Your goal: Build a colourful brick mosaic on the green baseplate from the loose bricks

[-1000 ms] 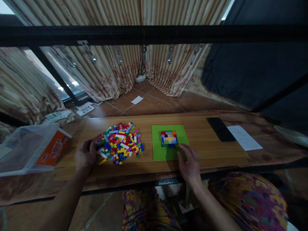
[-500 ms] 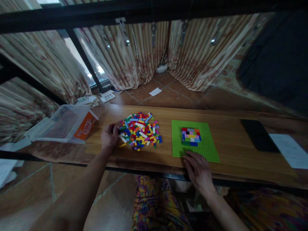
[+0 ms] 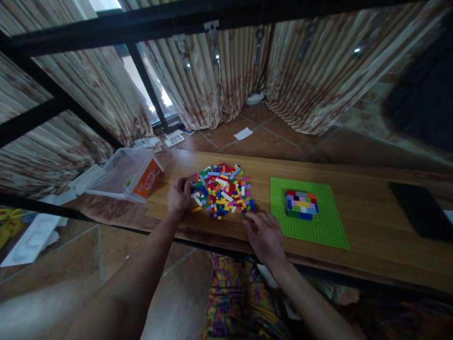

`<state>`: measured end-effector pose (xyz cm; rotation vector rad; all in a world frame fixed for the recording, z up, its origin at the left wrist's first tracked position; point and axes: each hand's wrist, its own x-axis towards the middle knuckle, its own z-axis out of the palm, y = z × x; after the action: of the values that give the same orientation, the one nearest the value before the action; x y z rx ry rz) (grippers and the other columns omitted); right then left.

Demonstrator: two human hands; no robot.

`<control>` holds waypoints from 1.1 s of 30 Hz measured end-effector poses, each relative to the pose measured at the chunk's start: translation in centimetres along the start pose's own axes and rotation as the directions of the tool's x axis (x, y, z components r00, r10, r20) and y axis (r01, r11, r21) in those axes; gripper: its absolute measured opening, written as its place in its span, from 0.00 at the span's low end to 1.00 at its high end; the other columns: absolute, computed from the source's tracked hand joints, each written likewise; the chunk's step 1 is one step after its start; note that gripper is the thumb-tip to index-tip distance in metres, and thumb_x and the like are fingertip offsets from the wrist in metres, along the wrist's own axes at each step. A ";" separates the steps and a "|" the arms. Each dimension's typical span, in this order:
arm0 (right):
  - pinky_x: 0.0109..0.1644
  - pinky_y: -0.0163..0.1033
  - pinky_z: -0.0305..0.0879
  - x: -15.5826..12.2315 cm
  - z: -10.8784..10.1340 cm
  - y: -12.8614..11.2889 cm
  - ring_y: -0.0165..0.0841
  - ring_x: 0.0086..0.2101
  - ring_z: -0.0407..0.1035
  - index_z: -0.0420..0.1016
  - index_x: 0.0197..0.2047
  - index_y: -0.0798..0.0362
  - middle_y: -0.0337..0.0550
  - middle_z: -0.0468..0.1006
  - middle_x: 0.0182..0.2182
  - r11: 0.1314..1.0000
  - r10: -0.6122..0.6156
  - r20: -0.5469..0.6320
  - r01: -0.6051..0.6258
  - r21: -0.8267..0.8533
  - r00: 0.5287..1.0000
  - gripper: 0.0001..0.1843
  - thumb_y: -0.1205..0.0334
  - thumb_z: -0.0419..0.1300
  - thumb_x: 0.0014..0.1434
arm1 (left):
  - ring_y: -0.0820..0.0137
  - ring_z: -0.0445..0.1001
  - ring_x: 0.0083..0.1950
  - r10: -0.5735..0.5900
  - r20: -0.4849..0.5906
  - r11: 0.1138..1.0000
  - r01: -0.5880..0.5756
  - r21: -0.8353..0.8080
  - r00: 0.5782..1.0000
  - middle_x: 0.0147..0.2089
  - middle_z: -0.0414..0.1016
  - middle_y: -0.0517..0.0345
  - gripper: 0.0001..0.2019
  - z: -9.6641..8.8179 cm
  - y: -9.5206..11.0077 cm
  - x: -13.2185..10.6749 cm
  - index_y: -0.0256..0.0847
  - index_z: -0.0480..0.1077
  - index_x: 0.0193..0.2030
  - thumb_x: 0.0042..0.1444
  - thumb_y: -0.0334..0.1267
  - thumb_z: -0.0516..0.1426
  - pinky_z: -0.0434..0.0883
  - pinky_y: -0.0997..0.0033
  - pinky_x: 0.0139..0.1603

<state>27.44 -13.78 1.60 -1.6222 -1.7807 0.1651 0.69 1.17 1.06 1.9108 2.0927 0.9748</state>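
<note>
A heap of loose toy bricks (image 3: 222, 191) in many colours lies on the wooden table. At its left edge rests my left hand (image 3: 179, 196), fingers curled together; a dark spot shows between them, and what they hold, if anything, I cannot make out. My right hand (image 3: 265, 233) hovers by the heap's lower right edge, fingers stretched forward and thumb apart, with no brick visible in it. To the right lies a green baseplate (image 3: 332, 222). A small block of joined bricks (image 3: 301, 204), mixed in colour with dark blue at the front, sits on that baseplate.
A clear plastic box (image 3: 116, 172) with an orange label lies tipped at the table's left end, a small green piece inside. A black flat object (image 3: 417, 208) lies at the right. Curtains (image 3: 226, 85) and a dark metal frame stand behind the table (image 3: 368, 217).
My right hand has moved left, from the baseplate's front edge to the brick heap. My left hand stays at the heap's left edge. The view has turned left.
</note>
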 end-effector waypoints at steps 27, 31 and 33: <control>0.43 0.41 0.61 4.2 6.3 -5.5 0.36 0.38 0.66 0.74 0.37 0.52 0.43 0.75 0.33 0.930 -0.336 0.223 0.285 0.231 0.915 0.10 0.68 0.51 0.65 | 0.60 0.73 0.51 -0.011 0.010 0.999 0.012 -0.041 1.000 0.45 0.76 0.46 0.13 -0.2 -0.1 -0.3 0.42 0.72 0.45 0.61 0.43 0.50 0.68 0.61 0.53; 0.46 0.43 0.61 3.9 5.8 -5.2 0.37 0.40 0.66 0.75 0.39 0.52 0.45 0.76 0.35 0.922 -0.346 0.141 0.307 0.237 0.928 0.12 0.68 0.50 0.66 | 0.61 0.73 0.51 0.003 0.025 0.998 -0.002 -0.057 1.000 0.45 0.76 0.47 0.13 -0.2 -0.1 -0.3 0.42 0.71 0.45 0.61 0.42 0.49 0.68 0.62 0.53; 0.46 0.43 0.62 3.2 5.6 -5.8 0.37 0.40 0.67 0.75 0.40 0.52 0.46 0.77 0.36 0.907 -0.370 0.114 0.333 0.257 0.922 0.12 0.68 0.49 0.66 | 0.61 0.72 0.51 0.004 0.024 0.998 -0.003 -0.056 1.000 0.45 0.76 0.47 0.13 -0.2 0.0 -0.3 0.42 0.71 0.45 0.61 0.42 0.49 0.68 0.62 0.54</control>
<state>19.60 -10.08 1.90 -1.1256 -2.0603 0.3301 0.59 0.79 1.11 1.8906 2.0281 0.9950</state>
